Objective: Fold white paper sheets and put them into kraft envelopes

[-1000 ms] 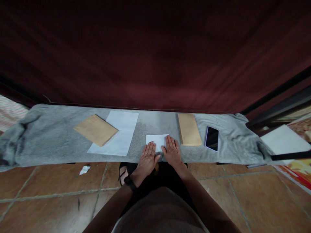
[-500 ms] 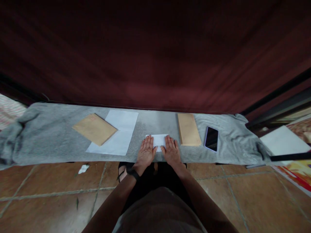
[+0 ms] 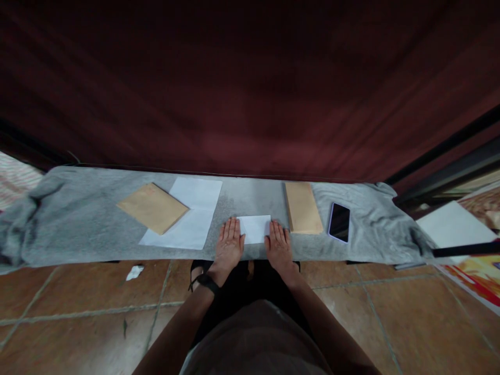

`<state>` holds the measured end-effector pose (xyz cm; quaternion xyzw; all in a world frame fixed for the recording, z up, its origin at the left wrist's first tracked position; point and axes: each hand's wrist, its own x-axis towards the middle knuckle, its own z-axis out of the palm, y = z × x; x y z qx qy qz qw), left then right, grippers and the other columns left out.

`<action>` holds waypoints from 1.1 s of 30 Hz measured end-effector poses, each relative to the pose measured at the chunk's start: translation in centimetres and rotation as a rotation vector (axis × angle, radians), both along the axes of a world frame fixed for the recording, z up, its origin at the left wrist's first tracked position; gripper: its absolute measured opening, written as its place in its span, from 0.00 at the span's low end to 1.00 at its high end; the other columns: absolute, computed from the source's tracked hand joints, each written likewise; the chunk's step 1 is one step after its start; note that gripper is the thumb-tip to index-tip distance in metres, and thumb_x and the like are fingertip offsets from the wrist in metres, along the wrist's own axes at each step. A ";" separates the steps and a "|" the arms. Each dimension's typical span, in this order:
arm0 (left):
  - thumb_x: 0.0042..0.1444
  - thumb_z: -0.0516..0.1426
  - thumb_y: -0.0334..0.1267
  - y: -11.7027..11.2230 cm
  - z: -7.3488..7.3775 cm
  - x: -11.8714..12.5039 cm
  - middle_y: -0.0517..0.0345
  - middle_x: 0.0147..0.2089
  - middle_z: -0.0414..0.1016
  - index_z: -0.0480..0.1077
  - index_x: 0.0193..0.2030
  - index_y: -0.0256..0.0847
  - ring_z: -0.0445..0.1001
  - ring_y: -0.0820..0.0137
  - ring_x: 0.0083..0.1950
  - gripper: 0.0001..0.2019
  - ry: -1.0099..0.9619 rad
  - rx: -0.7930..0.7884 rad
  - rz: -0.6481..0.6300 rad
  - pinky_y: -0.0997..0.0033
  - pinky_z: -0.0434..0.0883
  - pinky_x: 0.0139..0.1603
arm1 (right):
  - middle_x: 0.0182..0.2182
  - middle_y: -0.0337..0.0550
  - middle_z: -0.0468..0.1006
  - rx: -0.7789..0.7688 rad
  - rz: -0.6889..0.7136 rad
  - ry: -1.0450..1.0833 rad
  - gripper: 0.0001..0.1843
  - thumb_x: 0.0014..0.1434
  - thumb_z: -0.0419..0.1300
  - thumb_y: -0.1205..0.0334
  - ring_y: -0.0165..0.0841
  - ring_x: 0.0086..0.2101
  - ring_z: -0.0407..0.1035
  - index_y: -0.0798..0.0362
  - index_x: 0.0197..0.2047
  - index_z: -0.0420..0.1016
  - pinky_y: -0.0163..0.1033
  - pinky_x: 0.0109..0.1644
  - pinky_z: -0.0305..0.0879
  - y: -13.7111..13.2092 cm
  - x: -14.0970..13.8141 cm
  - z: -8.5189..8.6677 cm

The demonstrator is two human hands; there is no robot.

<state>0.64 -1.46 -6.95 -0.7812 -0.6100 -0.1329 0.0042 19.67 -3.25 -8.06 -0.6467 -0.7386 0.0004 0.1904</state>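
Note:
A small white folded paper (image 3: 254,229) lies flat on the grey cloth, close to the front edge. My left hand (image 3: 229,246) rests palm down at its left edge, fingers stretched out and pointing away from me. At the right edge lies my right hand (image 3: 278,246), also flat with its fingers extended. Neither hand grips anything. Just right of my right hand is a stack of brown envelopes (image 3: 304,208). Farther left, more brown envelopes (image 3: 153,208) lie askew over large white sheets (image 3: 199,208).
The grey cloth (image 3: 89,229) covers a narrow bench against a dark red curtain-like surface (image 3: 250,104). A phone (image 3: 339,223) with a purple edge lies right of the envelopes. A crumpled white scrap (image 3: 135,272) is on the tiled floor (image 3: 97,289).
My left hand has slid left and my right hand slightly right, toward the edges of the folded paper. More of its white surface now shows between them.

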 end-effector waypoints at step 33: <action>0.67 0.46 0.34 1.7 3.4 -20.5 0.42 0.58 0.75 0.69 0.58 0.38 0.74 0.58 0.57 0.17 0.082 -0.096 0.390 0.59 0.71 0.56 | 0.71 0.55 0.58 0.017 0.184 -0.046 0.33 0.73 0.47 0.52 0.45 0.68 0.56 0.58 0.75 0.49 0.54 0.71 0.50 -3.3 -0.9 -1.1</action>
